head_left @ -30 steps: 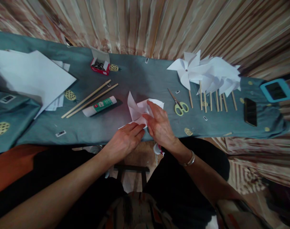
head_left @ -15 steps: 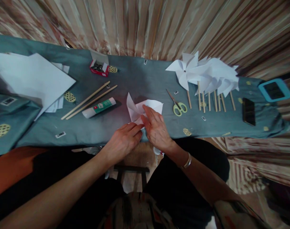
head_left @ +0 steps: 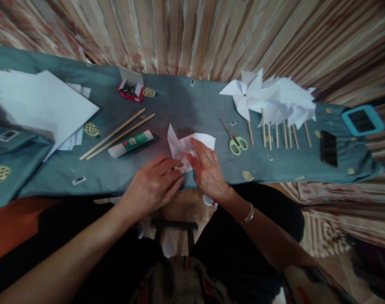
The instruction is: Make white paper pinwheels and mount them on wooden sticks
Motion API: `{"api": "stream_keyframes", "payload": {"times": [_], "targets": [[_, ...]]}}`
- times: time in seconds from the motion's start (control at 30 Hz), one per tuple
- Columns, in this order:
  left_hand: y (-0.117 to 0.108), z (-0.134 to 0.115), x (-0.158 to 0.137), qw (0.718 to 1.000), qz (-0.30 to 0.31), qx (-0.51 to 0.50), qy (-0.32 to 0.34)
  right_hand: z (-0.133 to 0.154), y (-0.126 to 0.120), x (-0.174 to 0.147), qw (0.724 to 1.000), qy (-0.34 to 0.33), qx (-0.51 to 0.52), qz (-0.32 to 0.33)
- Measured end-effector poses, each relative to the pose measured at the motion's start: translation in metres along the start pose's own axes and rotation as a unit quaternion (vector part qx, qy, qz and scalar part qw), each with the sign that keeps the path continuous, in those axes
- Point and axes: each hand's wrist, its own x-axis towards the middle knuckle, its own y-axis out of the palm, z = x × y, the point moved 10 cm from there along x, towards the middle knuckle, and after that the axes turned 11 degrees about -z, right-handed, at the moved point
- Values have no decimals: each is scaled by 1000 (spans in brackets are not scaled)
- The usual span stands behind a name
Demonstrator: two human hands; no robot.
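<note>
A partly folded white paper pinwheel lies near the table's front edge, one blade pointing up at its left. My right hand rests on its right side, thumb and fingertips pressing the folded paper at the middle. My left hand is at the lower left edge of the pinwheel, fingers bent and slightly apart, with the index fingertip over the paper's edge. Whether that fingertip touches the paper I cannot tell. Right of the pinwheel lie green-handled scissors; left of it is a glue stick.
Two wooden sticks lie behind the glue stick. A red box of small dark pieces stands open at the back. White paper sheets are stacked left. Several finished pinwheels on sticks, a phone and a blue-framed device lie right.
My left hand has drawn back to the left and down from the pinwheel's lower edge, its fingers loosening. My right hand stays pressed on the paper.
</note>
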Motion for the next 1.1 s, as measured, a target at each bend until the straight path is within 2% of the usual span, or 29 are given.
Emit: {"api": "stream_keyframes", "payload": {"times": [0.33, 0.53, 0.83, 1.1], "targets": [[-9, 28, 1, 998, -26, -4, -51, -7, -11, -9, 998, -25, 20, -49], [-1, 24, 1, 999, -6, -9, -43, -14, -15, -6, 999, -4, 24, -44], [3, 13, 4, 1000, -1, 2, -13, -5, -15, -7, 998, -40, -10, -55], [9, 9, -1, 1000, 17, 14, -8, -36, -38, 3, 996, 19, 24, -80]]}}
